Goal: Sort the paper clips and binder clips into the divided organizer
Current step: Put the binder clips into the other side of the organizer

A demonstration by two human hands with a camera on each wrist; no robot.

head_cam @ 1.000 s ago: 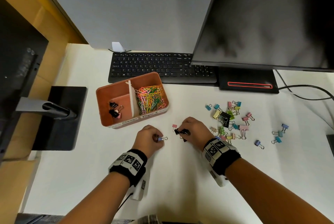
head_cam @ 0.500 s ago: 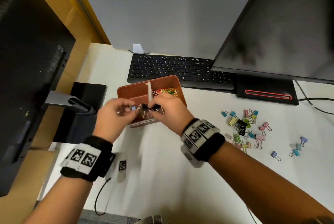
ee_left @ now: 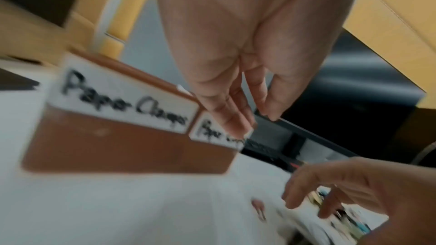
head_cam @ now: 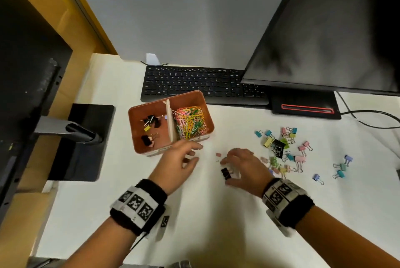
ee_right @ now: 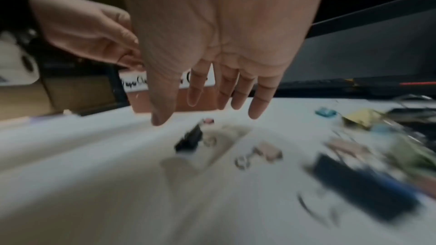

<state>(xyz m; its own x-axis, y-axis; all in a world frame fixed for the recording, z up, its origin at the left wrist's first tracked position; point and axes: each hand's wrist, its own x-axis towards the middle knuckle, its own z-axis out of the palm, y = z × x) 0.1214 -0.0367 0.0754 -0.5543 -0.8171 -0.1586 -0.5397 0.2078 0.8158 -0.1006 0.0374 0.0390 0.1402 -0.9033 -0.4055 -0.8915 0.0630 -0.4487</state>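
The brown divided organizer (head_cam: 195, 97) stands left of centre on the white desk. Its left compartment holds several binder clips (head_cam: 150, 123); its right one holds a heap of coloured paper clips (head_cam: 190, 122). My left hand (head_cam: 194, 153) hovers open and empty at the organizer's front wall, beside the labels (ee_left: 122, 98). My right hand (head_cam: 227, 169) is spread open just above a black binder clip (head_cam: 226, 173) that lies on the desk. The same black binder clip (ee_right: 188, 140) shows under my right hand (ee_right: 205, 111), not touched. A small pink clip (head_cam: 218, 154) lies between the hands.
A loose pile of coloured binder clips (head_cam: 281, 148) lies right of my right hand, with a few more (head_cam: 342, 167) further right. Behind stand a keyboard (head_cam: 201, 83) and a monitor (head_cam: 324, 29). A black monitor base (head_cam: 86, 142) sits at the left.
Both hands have come back from over the organizer to the desk and now hold nothing. The left compartment holds more binder clips than a second ago.
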